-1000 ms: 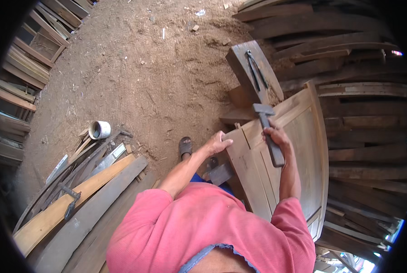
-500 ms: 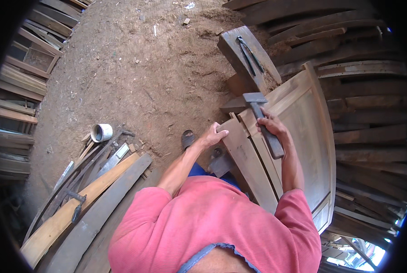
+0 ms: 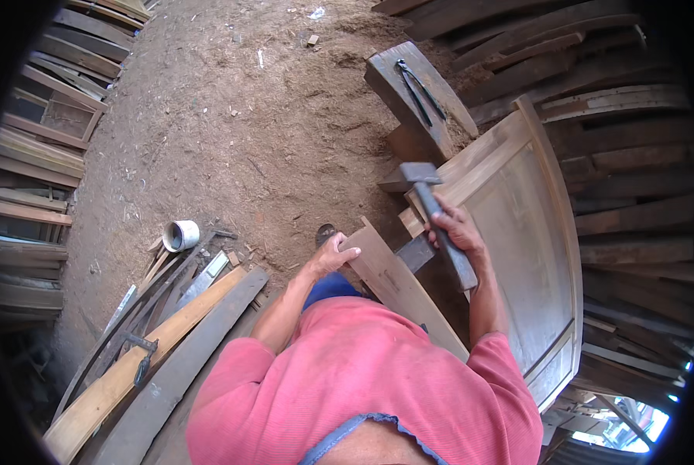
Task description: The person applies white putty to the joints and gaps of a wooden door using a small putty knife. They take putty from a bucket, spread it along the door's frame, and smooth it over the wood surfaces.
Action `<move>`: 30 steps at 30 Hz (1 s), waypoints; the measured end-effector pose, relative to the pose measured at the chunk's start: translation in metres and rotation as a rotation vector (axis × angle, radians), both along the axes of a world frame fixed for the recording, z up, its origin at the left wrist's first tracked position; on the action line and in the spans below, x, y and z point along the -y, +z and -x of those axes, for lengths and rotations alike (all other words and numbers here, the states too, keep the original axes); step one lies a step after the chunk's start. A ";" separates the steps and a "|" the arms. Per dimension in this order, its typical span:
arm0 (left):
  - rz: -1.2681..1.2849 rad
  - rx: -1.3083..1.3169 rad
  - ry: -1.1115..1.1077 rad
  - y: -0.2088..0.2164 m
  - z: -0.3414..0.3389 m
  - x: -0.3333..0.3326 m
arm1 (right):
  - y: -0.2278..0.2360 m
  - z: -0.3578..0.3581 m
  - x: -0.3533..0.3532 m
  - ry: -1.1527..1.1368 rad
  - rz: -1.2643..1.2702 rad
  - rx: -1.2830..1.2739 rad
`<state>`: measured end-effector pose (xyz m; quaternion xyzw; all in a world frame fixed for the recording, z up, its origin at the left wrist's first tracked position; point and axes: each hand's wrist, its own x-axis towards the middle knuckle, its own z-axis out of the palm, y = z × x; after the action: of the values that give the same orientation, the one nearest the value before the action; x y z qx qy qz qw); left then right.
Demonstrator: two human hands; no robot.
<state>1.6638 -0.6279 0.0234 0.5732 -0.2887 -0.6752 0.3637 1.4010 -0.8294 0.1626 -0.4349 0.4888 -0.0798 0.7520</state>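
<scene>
My left hand (image 3: 337, 253) grips the far end of a long wooden board (image 3: 401, 283), which slants back toward my body. In my right hand (image 3: 457, 228) is a hammer (image 3: 444, 225), its metal head pointing away from me and its thick handle running back along my wrist. A wooden panel door (image 3: 517, 232) lies to the right, under and beyond my right forearm. Between the board and the door's left edge is a wide dark gap, where part of a dark support beam (image 3: 416, 252) shows.
Pincers (image 3: 420, 93) lie on a thick wooden block (image 3: 440, 97) beyond the door. To the left are a white bucket (image 3: 180, 235), a clamp (image 3: 142, 353) and long planks (image 3: 168, 372). Stacked timber (image 3: 633, 205) lines the right side. Wood shavings cover the ground (image 3: 230, 132).
The board has moved left with my left hand, away from the door, and the narrow gap has widened. The hammer has shifted slightly left and toward me, still in my right hand.
</scene>
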 end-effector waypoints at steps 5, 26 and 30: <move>0.455 0.903 0.091 0.043 0.003 0.039 | -0.024 0.036 0.019 -0.404 0.244 -0.067; 0.077 1.091 -0.517 0.035 -0.046 0.185 | -0.104 0.117 -0.015 -0.729 0.369 -0.335; 0.143 0.745 -0.368 0.015 -0.066 0.141 | -0.092 0.087 0.003 -0.788 0.411 -0.356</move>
<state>1.7299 -0.7688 0.0387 0.6904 -0.5441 -0.4537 0.1464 1.3142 -0.8322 0.0703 -0.3633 0.7118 -0.3781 0.4674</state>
